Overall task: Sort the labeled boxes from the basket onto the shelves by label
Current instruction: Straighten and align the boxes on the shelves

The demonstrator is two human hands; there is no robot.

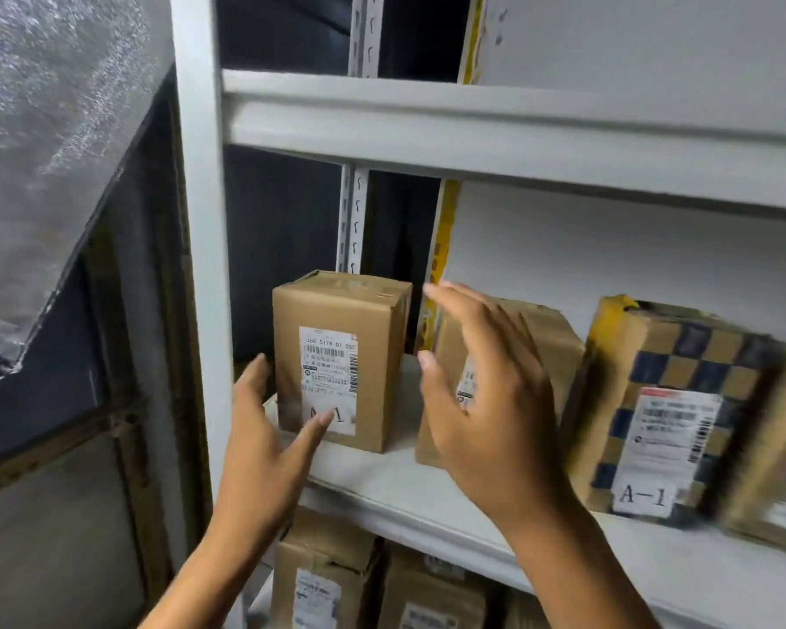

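Your hands flank a tall cardboard box (341,356) standing upright at the left end of the middle shelf (427,488). Your left hand (264,451) and right hand (486,401) are both spread, gripping nothing. A checkered box (668,401) marked A-1 sits farther right.

left hand (264,451) open | right hand (486,401) open (fingers spread)

The shelf (427,488) is pale grey-white. A plain brown cardboard box (341,356) carries a white label (330,379) with black print. At three o'clock, a checkered box (663,401) shows dark blue squares on tan, yellow tape (609,315) on top.
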